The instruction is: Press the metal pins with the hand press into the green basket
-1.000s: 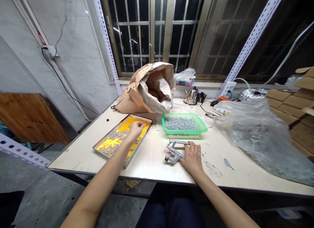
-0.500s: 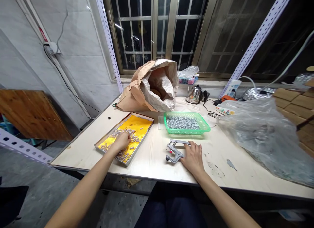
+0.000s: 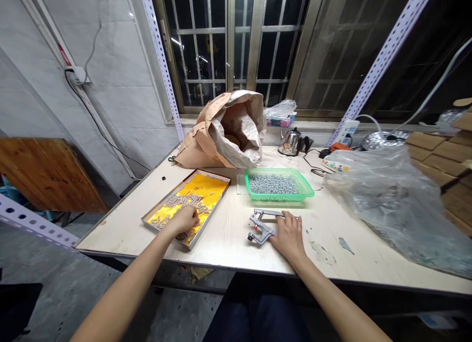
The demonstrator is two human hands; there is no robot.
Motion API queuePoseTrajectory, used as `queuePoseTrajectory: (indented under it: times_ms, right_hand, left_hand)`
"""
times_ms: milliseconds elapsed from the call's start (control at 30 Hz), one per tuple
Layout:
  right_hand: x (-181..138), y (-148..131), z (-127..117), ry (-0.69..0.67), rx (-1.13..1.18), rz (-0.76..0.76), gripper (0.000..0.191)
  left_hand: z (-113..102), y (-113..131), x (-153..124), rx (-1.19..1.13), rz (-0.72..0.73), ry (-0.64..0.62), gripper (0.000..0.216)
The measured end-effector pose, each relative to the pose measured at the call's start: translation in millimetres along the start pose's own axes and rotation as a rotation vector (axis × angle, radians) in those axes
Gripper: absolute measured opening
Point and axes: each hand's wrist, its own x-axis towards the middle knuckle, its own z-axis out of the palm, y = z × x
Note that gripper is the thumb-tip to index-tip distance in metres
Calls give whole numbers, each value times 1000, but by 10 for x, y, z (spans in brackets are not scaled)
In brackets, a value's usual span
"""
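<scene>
My left hand is inside a shallow tray lined with yellow sheet. Its fingers are curled together over a scatter of small silvery cylindrical metal pieces; whatever is between the fingertips is hidden. On the right, my right hand rests on the table with its fingers around the handles of a grey metal plier-like hand tool. This tool has a spring, a small red part and a black knob, and its jaw end points left. Behind it sits a green plastic basket full of small grey metal pieces.
A large paper sack lies open at the back. A steel kettle stands by the window. Clear plastic sheeting covers the table's right side, near stacked cardboard boxes. A grey scrap lies right of my right hand.
My left hand has shifted slightly lower over the metal pieces in the tray. My right hand and the hand tool stay in place; the view has shifted a little.
</scene>
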Motion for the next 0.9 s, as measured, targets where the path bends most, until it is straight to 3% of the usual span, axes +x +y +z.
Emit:
queuePoseTrajectory:
  times_ms: [67, 133, 233, 300, 567, 667, 767, 900]
  right_hand:
    - [-1, 5, 16, 13, 1, -6, 52]
    - [-1, 8, 26, 26, 2, -10, 50]
    - [0, 8, 27, 31, 1, -8, 49]
    - [0, 7, 22, 23, 3, -5, 49]
    - [2, 3, 8, -11, 17, 9, 50]
    - [6, 3, 12, -26, 19, 3, 49]
    - [9, -1, 9, -22, 24, 2, 49]
    - [10, -20, -20, 11, 37, 20, 50]
  left_hand:
    - [-56, -6, 57, 18, -53, 165, 15]
    - [-103, 3, 125, 42, -35, 225, 18]
    - [-109, 18, 216, 83, 50, 112, 16]
    - [-82, 17, 252, 113, 24, 57, 15]
    - [-88, -55, 250, 117, -21, 76, 9]
    - [-112, -118, 217, -43, -36, 190, 4]
    - [-125, -129, 179, -365, -53, 284, 8]
    - [-98, 112, 115, -684, -19, 278, 21]
